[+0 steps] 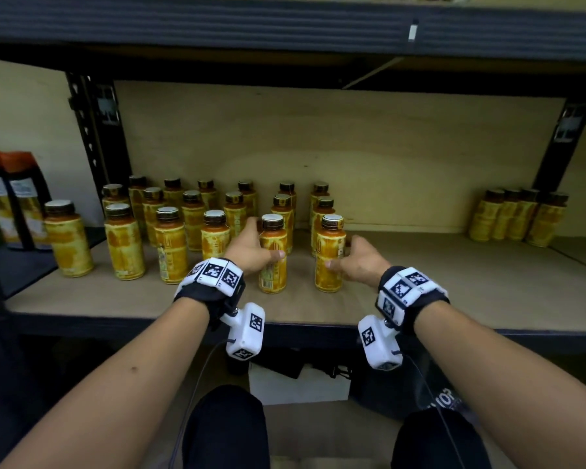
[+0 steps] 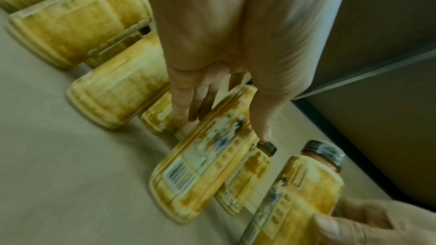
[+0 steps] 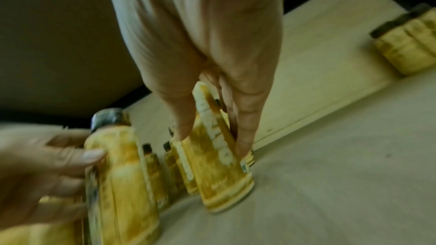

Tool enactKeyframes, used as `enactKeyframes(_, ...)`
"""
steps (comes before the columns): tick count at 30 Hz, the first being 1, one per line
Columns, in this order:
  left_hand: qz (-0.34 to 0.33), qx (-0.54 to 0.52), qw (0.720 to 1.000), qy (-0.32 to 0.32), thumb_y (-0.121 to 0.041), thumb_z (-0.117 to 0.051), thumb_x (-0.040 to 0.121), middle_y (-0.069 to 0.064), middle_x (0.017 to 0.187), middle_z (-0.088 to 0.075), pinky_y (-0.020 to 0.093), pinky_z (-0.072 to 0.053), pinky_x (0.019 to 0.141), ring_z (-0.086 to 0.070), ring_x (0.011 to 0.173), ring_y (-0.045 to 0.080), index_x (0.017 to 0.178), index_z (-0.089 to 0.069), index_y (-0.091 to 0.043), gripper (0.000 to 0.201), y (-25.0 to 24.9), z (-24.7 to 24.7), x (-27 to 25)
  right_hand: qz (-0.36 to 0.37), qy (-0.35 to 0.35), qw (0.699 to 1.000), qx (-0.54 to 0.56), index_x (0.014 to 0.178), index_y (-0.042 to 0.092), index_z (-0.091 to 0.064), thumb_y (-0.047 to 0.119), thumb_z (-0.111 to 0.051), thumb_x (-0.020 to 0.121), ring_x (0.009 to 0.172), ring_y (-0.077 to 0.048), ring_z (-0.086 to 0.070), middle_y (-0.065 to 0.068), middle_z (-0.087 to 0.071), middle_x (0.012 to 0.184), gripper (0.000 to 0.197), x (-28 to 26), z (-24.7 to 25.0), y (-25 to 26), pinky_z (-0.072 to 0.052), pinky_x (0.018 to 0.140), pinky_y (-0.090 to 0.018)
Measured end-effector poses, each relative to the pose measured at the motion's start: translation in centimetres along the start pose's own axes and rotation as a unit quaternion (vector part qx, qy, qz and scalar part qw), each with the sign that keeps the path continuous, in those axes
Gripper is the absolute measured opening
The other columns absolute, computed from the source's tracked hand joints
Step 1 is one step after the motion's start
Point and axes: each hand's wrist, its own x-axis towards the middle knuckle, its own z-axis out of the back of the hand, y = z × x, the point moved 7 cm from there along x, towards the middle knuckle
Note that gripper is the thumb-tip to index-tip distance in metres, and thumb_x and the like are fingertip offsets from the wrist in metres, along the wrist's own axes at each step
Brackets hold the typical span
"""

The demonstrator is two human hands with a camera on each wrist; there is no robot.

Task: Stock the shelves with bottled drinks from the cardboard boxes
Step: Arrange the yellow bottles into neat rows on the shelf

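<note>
Two yellow bottled drinks with dark caps stand upright at the front of the wooden shelf (image 1: 420, 282). My left hand (image 1: 261, 243) grips the left bottle (image 1: 273, 262), thumb on the front and fingers behind it. My right hand (image 1: 342, 253) grips the right bottle (image 1: 330, 262) the same way. In the left wrist view my left hand (image 2: 224, 118) holds its bottle (image 2: 200, 165) by the body. In the right wrist view my right hand (image 3: 212, 137) clasps its bottle (image 3: 219, 170). Several rows of like bottles (image 1: 190, 214) stand behind and to the left.
A cluster of the same bottles (image 1: 518, 214) stands at the shelf's back right. Bare board lies between it and my right hand. The upper shelf beam (image 1: 285, 25) hangs overhead. On the neighbouring left shelf stand dark orange-capped bottles (image 1: 11, 194). A white box (image 1: 298, 387) sits below.
</note>
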Motion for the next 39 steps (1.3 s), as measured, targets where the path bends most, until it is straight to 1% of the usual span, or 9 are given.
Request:
enactKeyframes(4, -0.046, 0.037, 0.997, -0.055, -0.035, -0.074, 0.080, 0.007, 0.142, -0.048, 0.039, -0.043, 0.103, -0.048, 0.128, 0.025, 0.145, -0.035, -0.014, 0.078, -4.9, 3.1, -0.4, -0.019, 0.004, 0.999, 0.049, 0.144, 0.011, -0.034, 0.019, -0.080, 0.078, 0.119, -0.026, -0.053, -0.012, -0.043, 0.144, 0.081, -0.3, 4.5, 0.2, -0.056, 0.086, -0.036)
enactKeyframes(8, -0.130, 0.021, 0.989, -0.065, -0.031, -0.071, 0.083, 0.001, 0.106, -0.067, 0.035, -0.052, 0.091, -0.062, 0.101, 0.019, 0.110, -0.066, -0.014, 0.033, -11.4, 3.3, -0.5, 0.012, -0.043, 0.999, 0.026, 0.132, 0.011, -0.049, 0.016, -0.077, 0.082, 0.115, -0.027, -0.056, -0.012, -0.052, 0.130, 0.057, -0.3, 9.7, 1.2, -0.058, 0.080, -0.034)
enactKeyframes(11, -0.155, -0.005, 0.988, -0.017, -0.027, -0.070, 0.085, 0.003, 0.097, -0.068, 0.032, -0.052, 0.083, -0.063, 0.090, 0.017, 0.095, -0.067, -0.017, 0.015, -15.6, 0.0, 0.2, 0.031, -0.059, 0.998, 0.012, 0.125, 0.013, -0.055, 0.023, -0.077, 0.082, 0.105, -0.026, -0.061, -0.014, -0.058, 0.122, 0.049, 0.2, 13.0, 0.7, -0.058, 0.085, -0.039)
enactKeyframes(14, -0.166, -0.030, 0.984, 0.055, -0.018, -0.067, 0.086, 0.015, 0.091, -0.070, 0.039, -0.055, 0.078, -0.064, 0.081, 0.023, 0.085, -0.065, -0.018, 0.003, -18.7, -5.3, 2.3, 0.040, -0.084, 0.995, -0.026, 0.126, 0.012, -0.055, 0.031, -0.074, 0.084, 0.104, -0.020, -0.060, -0.006, -0.060, 0.119, 0.049, 0.7, 17.2, -0.7, -0.053, 0.085, -0.031)
enactKeyframes(23, -0.173, -0.003, 0.956, 0.239, -0.017, -0.064, 0.088, 0.006, 0.095, -0.067, 0.031, -0.055, 0.075, -0.067, 0.087, 0.019, 0.092, -0.068, -0.017, 0.005, -26.9, -24.0, 9.9, -0.076, -0.141, 0.972, -0.174, 0.118, 0.008, -0.063, 0.024, -0.066, 0.089, 0.102, -0.024, -0.058, -0.008, -0.063, 0.116, 0.034, 3.8, 32.7, -12.3, -0.050, 0.089, -0.033)
enactKeyframes(27, -0.180, 0.036, 0.947, 0.265, -0.018, -0.065, 0.088, 0.007, 0.101, -0.067, 0.034, -0.055, 0.078, -0.067, 0.094, 0.022, 0.099, -0.068, -0.015, 0.012, -28.7, -31.7, 13.9, -0.089, -0.154, 0.962, -0.208, 0.126, 0.001, -0.058, 0.017, -0.057, 0.095, 0.119, -0.035, -0.054, -0.019, -0.058, 0.128, 0.036, 7.5, 37.3, -17.2, -0.042, 0.096, -0.035)
enactKeyframes(31, -0.189, 0.081, 0.940, 0.272, -0.020, -0.065, 0.086, 0.011, 0.105, -0.068, 0.037, -0.055, 0.080, -0.066, 0.096, 0.027, 0.101, -0.066, -0.016, 0.015, -30.0, -38.8, 18.5, -0.093, -0.159, 0.958, -0.217, 0.123, -0.001, -0.060, 0.021, -0.060, 0.094, 0.118, -0.035, -0.055, -0.019, -0.059, 0.126, 0.036, 14.0, 39.6, -21.1, -0.043, 0.096, -0.035)
enactKeyframes(36, -0.235, 0.104, 0.929, 0.265, -0.030, -0.060, 0.091, 0.016, 0.111, -0.066, 0.033, -0.048, 0.075, -0.062, 0.102, 0.034, 0.108, -0.066, -0.009, 0.027, -33.0, -44.9, 23.1, -0.031, -0.222, 0.960, -0.167, 0.131, 0.003, -0.049, 0.024, -0.059, 0.095, 0.117, -0.033, -0.053, -0.014, -0.054, 0.127, 0.043, 22.3, 41.7, -20.5, -0.043, 0.094, -0.033)
enactKeyframes(39, -0.250, 0.054, 0.931, 0.259, -0.041, -0.059, 0.091, 0.010, 0.104, -0.068, 0.032, -0.047, 0.077, -0.064, 0.097, 0.029, 0.109, -0.067, -0.014, 0.033, -34.5, -46.9, 25.2, -0.027, -0.235, 0.955, -0.179, 0.143, 0.007, -0.039, 0.015, -0.058, 0.093, 0.128, -0.032, -0.047, -0.016, -0.048, 0.141, 0.054, 25.6, 41.6, -20.8, -0.038, 0.105, -0.036)
